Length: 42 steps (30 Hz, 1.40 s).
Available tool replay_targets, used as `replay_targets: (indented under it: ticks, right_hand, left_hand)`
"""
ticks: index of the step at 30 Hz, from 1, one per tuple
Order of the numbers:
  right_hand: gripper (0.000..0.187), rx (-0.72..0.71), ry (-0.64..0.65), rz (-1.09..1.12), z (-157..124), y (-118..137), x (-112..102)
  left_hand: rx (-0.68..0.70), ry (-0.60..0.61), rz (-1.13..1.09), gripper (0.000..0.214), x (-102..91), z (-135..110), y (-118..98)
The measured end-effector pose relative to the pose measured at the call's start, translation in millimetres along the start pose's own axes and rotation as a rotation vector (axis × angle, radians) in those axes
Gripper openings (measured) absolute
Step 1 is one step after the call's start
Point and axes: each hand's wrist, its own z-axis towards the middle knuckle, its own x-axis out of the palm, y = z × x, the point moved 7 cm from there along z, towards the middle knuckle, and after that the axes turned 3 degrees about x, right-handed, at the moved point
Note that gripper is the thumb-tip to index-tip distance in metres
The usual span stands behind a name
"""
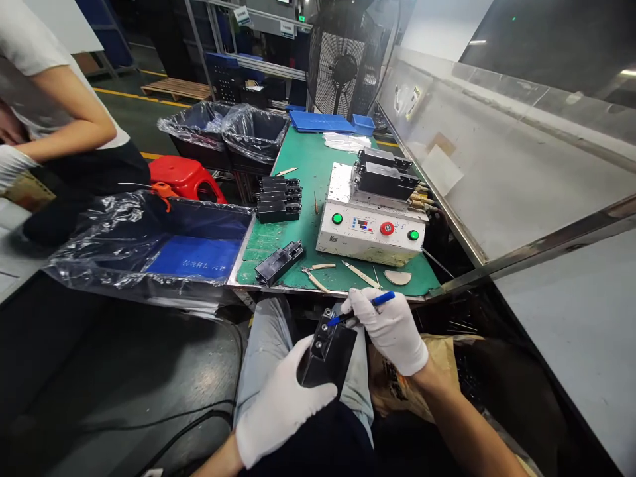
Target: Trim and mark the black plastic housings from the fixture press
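In a white glove, my left hand (283, 404) grips a black plastic housing (335, 354) above my lap, tilted, with round metal inserts along one end. My right hand (390, 328), gloved too, is closed around a blue pen (382, 299). The pen's tip touches or nearly touches the housing beside an upper insert. On the bench edge ahead lie another black housing (279, 263), cutting pliers (318, 275) with pale handles, a pale-handled knife (361, 273) and a beige half-round pad (397, 277).
The green bench (308, 152) bears a row of black housings (279, 199) and a white machine (370, 242) with buttons and housings on top. A plastic-lined bin (238, 228) stands at the left, near a red stool (181, 173) and a seated co-worker (69, 119). A slanted panel (497, 152) borders the right.
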Motion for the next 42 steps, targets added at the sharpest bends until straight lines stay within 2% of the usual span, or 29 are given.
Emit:
replay_targets:
  ticks: [10, 17, 22, 27, 31, 34, 38, 42]
  right_hand:
    - [0.045, -0.127, 0.01, -0.194, -2, 9, 7]
    - [0.038, -0.234, -0.055, -0.266, -9, 9, 6]
    - [0.03, -0.17, -0.046, -0.181, -18, 13, 11]
    - [0.02, -0.168, -0.014, -0.219, -20, 13, 24]
    - [0.02, -0.185, -0.031, -0.24, -18, 7, 27]
    - [0.025, -0.182, 0.014, -0.196, -16, 2, 31]
    - [0.028, -0.266, 0.036, -0.256, -17, 2, 34]
    - [0.022, -0.528, -0.044, -0.447, -29, 22, 31]
  left_hand:
    - [0.002, 0.004, -0.009, 0.065, -1.5, -2, 0]
    - [0.009, -0.009, -0.018, 0.063, -5.0, -2, 6]
    - [0.047, -0.022, -0.01, 0.063, -10.4, 0, 0]
    - [0.05, -0.028, -0.013, 0.064, -12.8, 3, -4]
    - [0.018, -0.055, 0.01, 0.063, -14.4, 4, -6]
    - [0.016, -0.064, 0.009, 0.059, -15.6, 4, -8]
    - [0.014, -0.07, -0.014, 0.059, -17.1, 6, -7]
    - [0.032, -0.079, -0.004, 0.057, -21.0, 10, -4]
